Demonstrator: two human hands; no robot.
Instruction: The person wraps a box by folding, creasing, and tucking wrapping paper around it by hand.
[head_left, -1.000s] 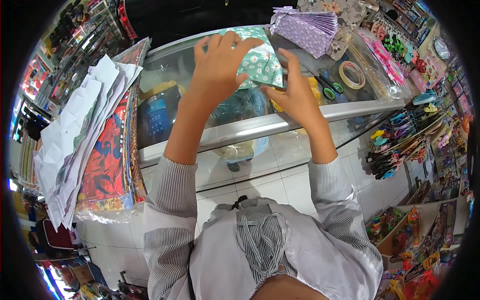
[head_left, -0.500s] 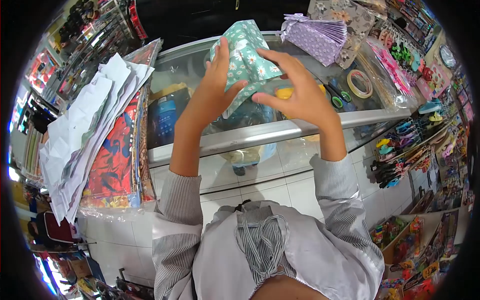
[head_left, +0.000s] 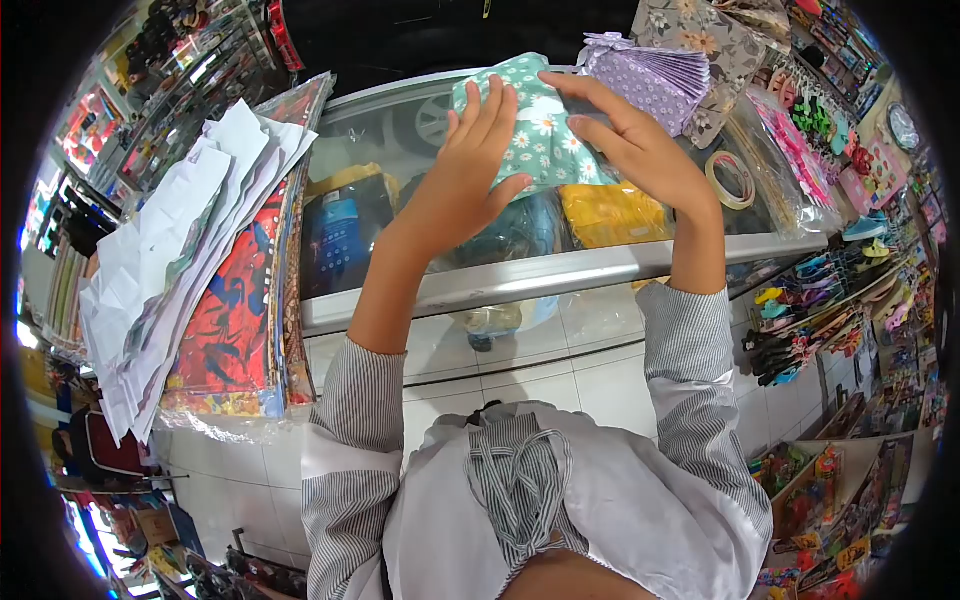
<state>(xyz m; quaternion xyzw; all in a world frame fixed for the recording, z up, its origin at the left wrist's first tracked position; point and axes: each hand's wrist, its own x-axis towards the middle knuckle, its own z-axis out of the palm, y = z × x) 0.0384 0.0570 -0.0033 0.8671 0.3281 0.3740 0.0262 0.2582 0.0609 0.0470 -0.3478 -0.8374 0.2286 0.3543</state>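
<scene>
Hands are apart in the upper middle of the frame, on either side of a mint-green daisy-print piece (head_left: 555, 155); the left hand (head_left: 465, 190) lies over its left side with fingers extended and thumb held away, while the forefinger and thumb of the right hand (head_left: 645, 150) reach over its right side with a gap between them. The other right fingers are hidden, so I cannot tell whether that hand grips. The piece looks thin and soft, strewn with white daisies with yellow centres; its upper edge is puffy, a glare patch whitens its middle, and a corner points to the lower right. It is above the glass counter (head_left: 545, 272), whose silver front rim crosses the frame. Beneath the glass show a yellow package (head_left: 610, 215) in shiny clear wrap and a blue packet (head_left: 338, 235) with pale markings too small to read. In the upper right are a pleated purple floral bag (head_left: 655, 85), partly covering a grey-brown floral sheet (head_left: 690, 45), and a tape roll (head_left: 730, 180). At left, crumpled white papers (head_left: 160, 250) partly cover red printed packs (head_left: 230, 310). Lettering on the small goods (head_left: 850, 545) at lower right is illegible, and the frame's edges fade into black.
</scene>
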